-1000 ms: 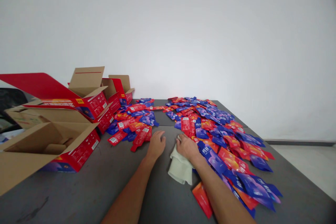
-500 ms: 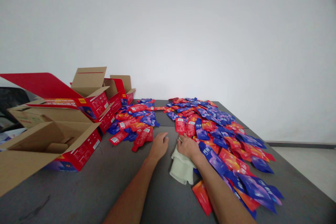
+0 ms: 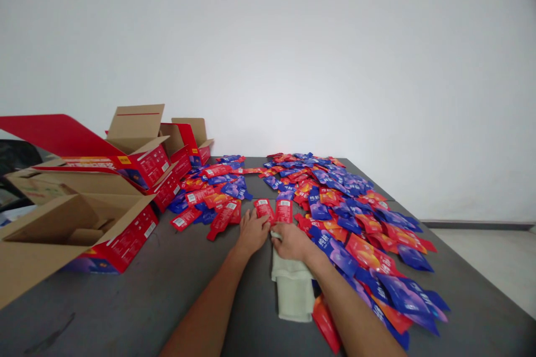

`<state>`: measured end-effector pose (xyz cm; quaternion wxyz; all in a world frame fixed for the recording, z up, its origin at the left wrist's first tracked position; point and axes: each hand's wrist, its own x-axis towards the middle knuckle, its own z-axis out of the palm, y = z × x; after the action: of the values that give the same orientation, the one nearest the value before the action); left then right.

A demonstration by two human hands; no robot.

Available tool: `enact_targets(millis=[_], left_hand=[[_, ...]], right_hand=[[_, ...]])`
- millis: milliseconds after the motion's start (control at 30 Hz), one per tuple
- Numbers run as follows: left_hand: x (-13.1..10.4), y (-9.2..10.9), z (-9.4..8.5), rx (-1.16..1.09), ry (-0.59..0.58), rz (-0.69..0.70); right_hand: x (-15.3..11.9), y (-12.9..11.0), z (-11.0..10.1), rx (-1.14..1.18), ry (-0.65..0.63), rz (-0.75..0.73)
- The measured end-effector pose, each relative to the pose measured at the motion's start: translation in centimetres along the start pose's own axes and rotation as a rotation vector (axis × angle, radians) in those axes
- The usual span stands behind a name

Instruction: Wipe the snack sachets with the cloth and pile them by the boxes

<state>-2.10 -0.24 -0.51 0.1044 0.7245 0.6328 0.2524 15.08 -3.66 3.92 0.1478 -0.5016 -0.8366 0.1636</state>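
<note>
My left hand (image 3: 252, 232) is at the near end of a red spout pouch (image 3: 263, 208), its fingers closed over that end, which they hide. Close beside it, my right hand (image 3: 290, 240) is closed on a pale green cloth (image 3: 294, 293) that trails toward me on the table. A second red pouch (image 3: 284, 211) lies just beyond the right knuckles, its near end hidden by that hand; whether the fingers also touch it, I cannot tell. Both pouches show white barcode labels.
Red and blue pouches lie in a large heap (image 3: 355, 223) on the right and a smaller pile (image 3: 218, 192) on the left. Several open red cartons, one nearest me (image 3: 134, 234), line the left side of the dark table (image 3: 138, 312). A white wall (image 3: 268, 56) stands behind.
My right hand has shifted left with the cloth, and two red pouches now lie farther left, apart from the right heap. My left hand has gone from holding nothing to gripping one pouch's near end.
</note>
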Motion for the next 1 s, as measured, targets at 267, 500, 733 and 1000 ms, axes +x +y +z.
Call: enact_targets(millis=[267,500,733,1000], left_hand=[[-0.6,0.5,-0.9,0.043,-0.051,0.010],[0.0,0.0,0.3,-0.145,0.096,-0.054],[1.2,0.0,1.0,-0.810,0.195,-0.113],[0.8,0.7,0.8,-1.261,0.040,-0.317]], right_hand=[[0.9,1.2,-0.5,0.080,0.251,0.146],[1.5,1.6,1.5,0.140,0.184,0.122],[1.1,1.2,1.6,0.098,0.124,0.033],[1.1,1.0,1.6,0.230,0.270,0.051]])
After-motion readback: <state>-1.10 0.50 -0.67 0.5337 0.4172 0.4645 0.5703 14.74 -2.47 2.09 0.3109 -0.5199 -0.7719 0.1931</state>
